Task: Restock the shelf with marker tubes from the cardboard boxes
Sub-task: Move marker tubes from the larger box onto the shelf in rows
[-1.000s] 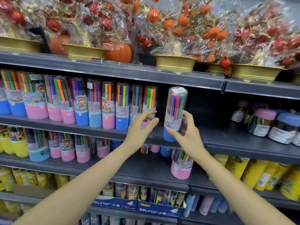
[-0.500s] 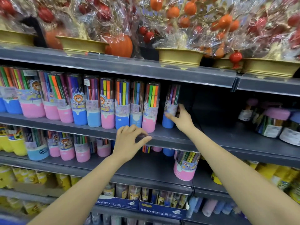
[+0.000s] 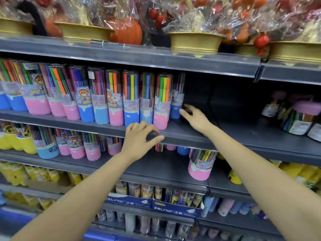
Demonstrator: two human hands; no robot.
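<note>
Head view: blue-based marker tube (image 3: 177,99), carried a second ago, now stands at the row's end (shelf (image 3: 191,134)); right hand (image 3: 196,117) open, empty beside it; left hand (image 3: 139,138) empty; one tube restocked.

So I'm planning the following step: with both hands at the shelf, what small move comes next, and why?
Probably draw the right hand away: the blue-based tube stands upright at the row's end, the fingers open beside it. The left hand rests empty on the shelf edge.

Blue-based marker tube (image 3: 177,100) stands upright, ending the shelf (image 3: 191,131) row.
</note>
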